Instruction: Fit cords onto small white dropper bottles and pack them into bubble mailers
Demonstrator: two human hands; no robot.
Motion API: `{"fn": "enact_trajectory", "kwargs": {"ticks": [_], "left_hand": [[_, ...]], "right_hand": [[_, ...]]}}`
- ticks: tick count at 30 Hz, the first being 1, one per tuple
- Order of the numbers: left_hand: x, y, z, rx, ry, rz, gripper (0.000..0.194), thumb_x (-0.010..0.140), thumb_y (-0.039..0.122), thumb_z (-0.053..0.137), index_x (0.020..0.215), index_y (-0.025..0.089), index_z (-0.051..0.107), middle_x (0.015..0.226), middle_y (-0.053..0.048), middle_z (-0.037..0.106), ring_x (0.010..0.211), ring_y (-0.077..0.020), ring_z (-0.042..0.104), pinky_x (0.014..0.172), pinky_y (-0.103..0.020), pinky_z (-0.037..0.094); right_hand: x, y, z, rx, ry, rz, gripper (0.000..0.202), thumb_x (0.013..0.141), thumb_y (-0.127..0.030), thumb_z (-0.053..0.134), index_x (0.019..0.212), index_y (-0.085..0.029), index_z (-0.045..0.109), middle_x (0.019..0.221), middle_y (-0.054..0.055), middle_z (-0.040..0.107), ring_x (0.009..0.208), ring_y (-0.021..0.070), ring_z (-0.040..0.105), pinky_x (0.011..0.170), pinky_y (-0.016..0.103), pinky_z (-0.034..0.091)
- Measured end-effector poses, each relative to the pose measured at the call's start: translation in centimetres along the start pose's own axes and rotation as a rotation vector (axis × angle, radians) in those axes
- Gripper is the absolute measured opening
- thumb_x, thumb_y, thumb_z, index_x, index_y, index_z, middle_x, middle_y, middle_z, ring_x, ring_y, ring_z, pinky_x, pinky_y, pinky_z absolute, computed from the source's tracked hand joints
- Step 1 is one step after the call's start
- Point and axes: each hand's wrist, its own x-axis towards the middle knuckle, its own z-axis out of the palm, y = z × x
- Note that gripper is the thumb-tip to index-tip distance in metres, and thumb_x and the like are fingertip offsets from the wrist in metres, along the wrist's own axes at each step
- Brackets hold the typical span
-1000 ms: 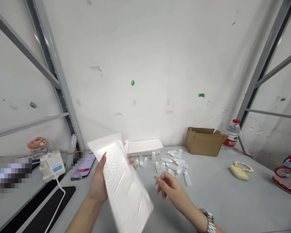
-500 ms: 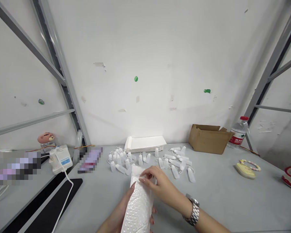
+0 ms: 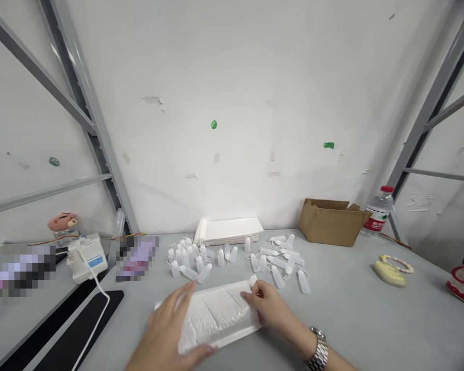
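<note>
A white padded mailer (image 3: 216,314) lies slantwise, low in the head view, between my two hands. My right hand (image 3: 268,304) pinches its right end, thumb and fingers closed on the edge. Spread over the left end is my left hand (image 3: 170,330), its fingers apart along the far edge and its thumb at the near edge. Just beyond the mailer are several small translucent squeeze bottles (image 3: 201,263), some standing and others lying down, many with looped cap straps. A metal watch (image 3: 319,350) is on my right wrist.
Behind the bottles lies a stack of white mailers (image 3: 232,229). An open cardboard box (image 3: 332,221) and a water bottle (image 3: 378,211) stand at the back right. A yellow case (image 3: 389,273) with a beaded strap lies right. A power strip (image 3: 87,257) with a white cable is left.
The mailer has turned from nearly upright to lying sideways. My left hand has moved from beneath it onto its left end; my right hand has shifted slightly right and holds the other end.
</note>
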Motion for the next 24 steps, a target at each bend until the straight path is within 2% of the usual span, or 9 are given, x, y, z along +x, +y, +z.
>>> {"fn": "enact_trajectory", "kwargs": {"ticks": [3,6,9,12,15,17,19,21,24], "left_hand": [[-0.4,2.3,3.8,0.298,0.127,0.155,0.104,0.046,0.057,0.070,0.135,0.023,0.027,0.139,-0.014,0.032,0.128,-0.0353,0.025,0.100,-0.054,0.021],[0.0,3.7,6.2,0.430,0.196,0.172,0.106,0.043,0.064,0.066,0.133,0.020,0.033,0.137,-0.016,0.036,0.126,-0.0360,0.027,0.101,-0.056,0.014],[0.6,3.3,6.7,0.426,0.234,0.208,0.097,0.049,0.060,0.065,0.132,0.020,0.034,0.120,-0.014,0.053,0.113,-0.0325,0.044,0.101,-0.058,0.010],[0.9,2.3,6.2,0.425,0.255,0.287,0.073,0.063,0.038,0.064,0.129,0.022,0.037,0.098,-0.007,0.061,0.094,-0.0242,0.054,0.101,-0.053,0.015],[0.9,1.7,6.0,0.438,0.279,0.338,0.063,0.066,0.025,0.062,0.125,0.022,0.041,0.092,-0.004,0.060,0.089,-0.0210,0.055,0.098,-0.047,0.025],[0.9,1.8,6.1,0.440,0.331,0.340,0.061,0.065,0.031,0.064,0.121,0.021,0.045,0.090,-0.003,0.060,0.086,-0.0213,0.055,0.093,-0.043,0.031],[1.0,2.0,6.3,0.439,0.399,0.349,0.061,0.064,0.044,0.064,0.118,0.019,0.049,0.087,-0.004,0.059,0.083,-0.0219,0.055,0.087,-0.041,0.037],[1.1,2.1,6.4,0.436,0.463,0.376,0.063,0.065,0.056,0.060,0.115,0.019,0.051,0.087,-0.005,0.059,0.082,-0.0222,0.055,0.081,-0.038,0.040],[1.2,2.3,6.5,0.429,0.504,0.421,0.061,0.067,0.059,0.055,0.113,0.018,0.053,0.087,-0.006,0.059,0.081,-0.0215,0.054,0.076,-0.036,0.042]], "right_hand": [[-1.4,-0.6,1.5,0.177,-0.054,0.059,0.034,0.067,-0.041,0.060,0.060,-0.021,0.033,0.051,-0.009,0.032,0.042,0.0057,0.031,0.040,0.020,0.021],[-2.8,-1.6,1.9,0.340,-0.153,0.073,0.043,0.059,-0.046,0.067,0.059,-0.020,0.033,0.052,-0.009,0.033,0.043,0.0048,0.031,0.040,0.018,0.023],[-3.5,-2.3,1.3,0.442,-0.226,0.038,0.045,0.057,-0.047,0.070,0.059,-0.020,0.033,0.053,-0.009,0.035,0.045,0.0045,0.032,0.042,0.018,0.026],[-3.2,-2.6,-0.1,0.395,-0.272,-0.023,0.041,0.064,-0.051,0.063,0.062,-0.019,0.039,0.057,-0.005,0.044,0.049,0.0072,0.042,0.048,0.021,0.034],[-2.2,-2.4,-2.2,-0.004,-0.026,-0.185,0.035,0.078,-0.051,0.046,0.070,-0.017,0.048,0.066,0.002,0.054,0.060,0.0147,0.052,0.057,0.027,0.039],[-1.6,-1.8,-3.7,-0.440,0.315,-0.277,0.027,0.083,-0.041,0.044,0.077,-0.017,0.053,0.076,0.007,0.057,0.072,0.0203,0.054,0.064,0.031,0.038],[-1.1,-1.1,-4.8,-0.831,0.527,-0.281,0.019,0.083,-0.031,0.046,0.079,-0.015,0.056,0.083,0.011,0.058,0.079,0.0244,0.053,0.068,0.034,0.036],[-0.9,-0.4,-5.3,-1.064,0.558,-0.251,0.017,0.083,-0.026,0.047,0.078,-0.014,0.057,0.084,0.012,0.058,0.080,0.0254,0.054,0.069,0.034,0.036],[-0.9,0.2,-5.1,-1.175,0.511,-0.219,0.018,0.083,-0.026,0.047,0.077,-0.014,0.058,0.082,0.011,0.060,0.079,0.0245,0.055,0.068,0.033,0.036]]}}
